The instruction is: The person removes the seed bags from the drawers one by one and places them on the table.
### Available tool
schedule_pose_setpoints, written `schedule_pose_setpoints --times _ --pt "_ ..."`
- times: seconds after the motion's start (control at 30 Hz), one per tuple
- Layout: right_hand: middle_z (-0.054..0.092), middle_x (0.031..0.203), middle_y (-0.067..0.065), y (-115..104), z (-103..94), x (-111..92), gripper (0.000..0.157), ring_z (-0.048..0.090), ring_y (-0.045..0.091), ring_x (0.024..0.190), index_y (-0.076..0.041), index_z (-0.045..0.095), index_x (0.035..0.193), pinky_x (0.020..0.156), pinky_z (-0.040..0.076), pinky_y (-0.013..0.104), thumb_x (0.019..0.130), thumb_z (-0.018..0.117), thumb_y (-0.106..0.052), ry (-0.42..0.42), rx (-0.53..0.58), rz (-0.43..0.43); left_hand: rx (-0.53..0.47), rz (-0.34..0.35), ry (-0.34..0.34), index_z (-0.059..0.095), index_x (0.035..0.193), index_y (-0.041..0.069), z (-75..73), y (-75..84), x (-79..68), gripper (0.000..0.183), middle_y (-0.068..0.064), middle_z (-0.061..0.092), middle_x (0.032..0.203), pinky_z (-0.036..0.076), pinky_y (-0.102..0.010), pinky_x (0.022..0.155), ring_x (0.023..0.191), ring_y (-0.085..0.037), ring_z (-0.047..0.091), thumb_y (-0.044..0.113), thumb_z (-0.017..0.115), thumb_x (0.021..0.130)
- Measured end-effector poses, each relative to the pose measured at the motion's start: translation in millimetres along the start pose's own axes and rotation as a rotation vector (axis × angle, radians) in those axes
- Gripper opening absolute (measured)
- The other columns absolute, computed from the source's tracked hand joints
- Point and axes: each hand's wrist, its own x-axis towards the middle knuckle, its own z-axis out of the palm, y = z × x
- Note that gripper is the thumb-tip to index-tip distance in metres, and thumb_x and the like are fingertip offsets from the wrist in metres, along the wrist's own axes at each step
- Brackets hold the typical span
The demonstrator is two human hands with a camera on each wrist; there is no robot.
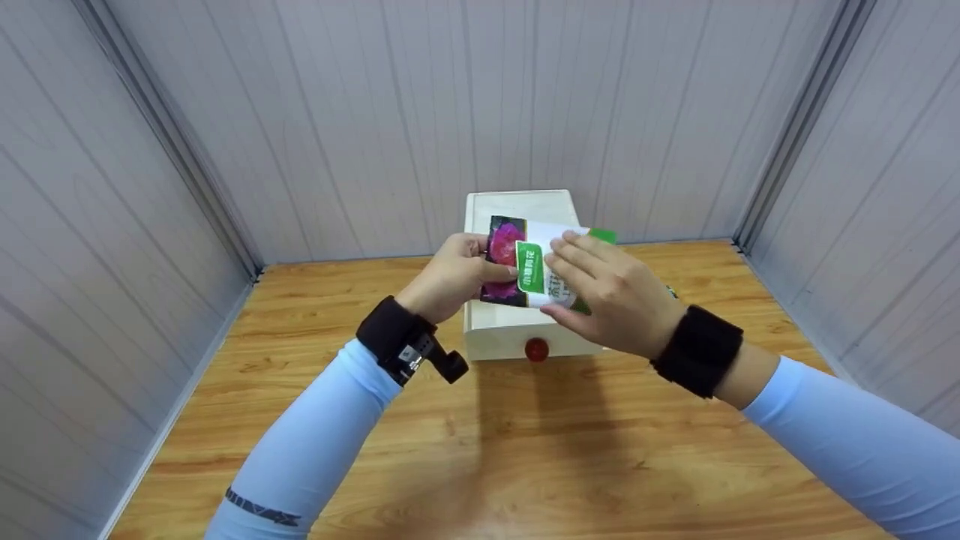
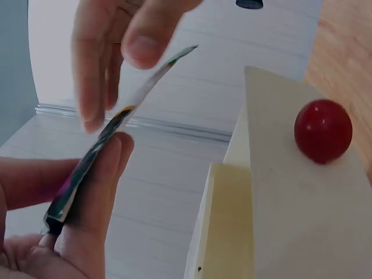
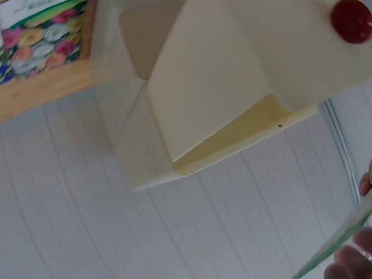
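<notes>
My left hand (image 1: 450, 274) pinches the left end of a flat seed packet (image 1: 529, 277), thumb on its printed face. A magenta flower and a green label show on that face. Fingers straight, my right hand (image 1: 619, 292) lies across the right part of the packet in the head view, covering much of its white and green end. From the left wrist view the packet (image 2: 87, 163) stands nearly edge-on in the left fingers, with the right hand (image 2: 125, 46) beside its far end. Below and behind it is a white box (image 1: 489, 335) with a red knob (image 1: 537, 349).
The box stands on a wooden table (image 1: 360, 465) near the back wall (image 1: 360, 120). A pale yellow hollow (image 3: 232, 133) shows in the box in the right wrist view. Another flower-printed packet (image 3: 43, 43) lies on the table to the right of the box.
</notes>
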Motion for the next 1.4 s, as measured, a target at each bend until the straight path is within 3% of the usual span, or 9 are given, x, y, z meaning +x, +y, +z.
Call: schedule_pose_setpoints --times 0.13,0.3,0.43,0.57,0.7,0.83,1.17,1.3,1.4 --pt "0.061 0.147 0.035 0 -11.4 7 0.075 0.061 0.05 0.138 0.014 0.057 0.146 0.116 0.052 0.061 0.095 0.085 -0.033 -0.107 0.181 0.248 0.129 0.062 -0.039 0.071 0.123 -0.008 -2.5 1.4 -0.1 0.026 -0.009 0.079 0.101 0.067 -0.028 0.081 0.085 -0.016 0.077 -0.009 0.066 0.097" --pt "0.055 0.158 0.03 -1 -22.6 15 0.088 0.069 0.039 0.124 0.006 0.036 0.164 0.099 0.064 0.051 0.099 0.083 -0.032 -0.305 0.515 0.646 0.228 0.113 -0.069 0.075 0.114 -0.009 -6.2 3.4 0.2 0.025 -0.006 0.081 0.094 0.067 -0.028 0.08 0.082 -0.014 0.077 -0.011 0.067 0.091" --pt "0.064 0.149 0.028 -1 -24.0 17 0.081 0.073 0.034 0.119 0.003 0.037 0.163 0.089 0.066 0.037 0.1 0.081 -0.024 -0.366 0.749 0.821 0.295 0.127 -0.091 0.077 0.11 -0.008 -10.0 6.3 -0.2 0.023 -0.003 0.08 0.089 0.066 -0.026 0.075 0.078 -0.012 0.076 -0.009 0.068 0.089" --pt "0.075 0.127 0.027 0 -22.3 15 0.062 0.077 0.024 0.104 0.008 0.05 0.151 0.08 0.065 0.024 0.099 0.08 -0.01 -0.362 0.934 0.885 0.358 0.142 -0.151 0.076 0.112 -0.008 -12.8 9.8 0.3 0.022 -0.003 0.079 0.088 0.065 -0.024 0.071 0.076 -0.011 0.074 -0.008 0.068 0.091" --pt "0.08 0.112 0.022 -1 -20.2 11 0.042 0.078 0.013 0.092 0.01 0.062 0.136 0.076 0.066 0.025 0.099 0.077 -0.003 -0.367 1.07 0.938 0.401 0.148 -0.211 0.075 0.117 -0.007 -14.9 14.2 0.1 0.025 -0.008 0.08 0.094 0.066 -0.025 0.071 0.078 -0.013 0.075 -0.008 0.069 0.093" --pt "0.08 0.115 0.022 -5 -18.5 9 0.039 0.079 0.012 0.095 0.013 0.061 0.136 0.082 0.067 0.027 0.1 0.073 0.001 -0.337 1.184 0.977 0.426 0.165 -0.222 0.075 0.119 -0.007 -17.5 18.7 0.0 0.026 -0.014 0.081 0.099 0.065 -0.025 0.071 0.079 -0.014 0.076 -0.008 0.068 0.094" --pt "0.075 0.126 0.028 -7 -14.0 3 0.042 0.077 0.012 0.101 0.016 0.057 0.141 0.088 0.065 0.025 0.101 0.066 0.008 -0.206 1.173 1.034 0.398 0.238 -0.154 0.075 0.119 -0.005 -22.7 16.0 6.9 0.021 -0.012 0.082 0.1 0.065 -0.026 0.077 0.08 -0.012 0.075 0.001 0.069 0.1" --pt "0.08 0.115 0.02 5 -16.9 -1 0.039 0.078 0.009 0.095 0.018 0.058 0.137 0.085 0.066 0.026 0.099 0.067 0.01 -0.12 1.167 1.049 0.344 0.296 -0.059 0.072 0.125 -0.006 -26.5 13.2 11.4 0.025 -0.014 0.08 0.105 0.067 -0.037 0.085 0.085 -0.012 0.074 0.01 0.064 0.107" --pt "0.082 0.108 0.01 15 -19.6 -5 0.038 0.079 0.008 0.091 0.018 0.059 0.135 0.082 0.066 0.025 0.098 0.068 0.009 -0.065 1.144 1.062 0.315 0.321 0.036 0.07 0.13 -0.006 -31.5 9.2 15.5 0.028 -0.019 0.078 0.118 0.066 -0.045 0.095 0.099 -0.016 0.075 0.011 0.061 0.109"
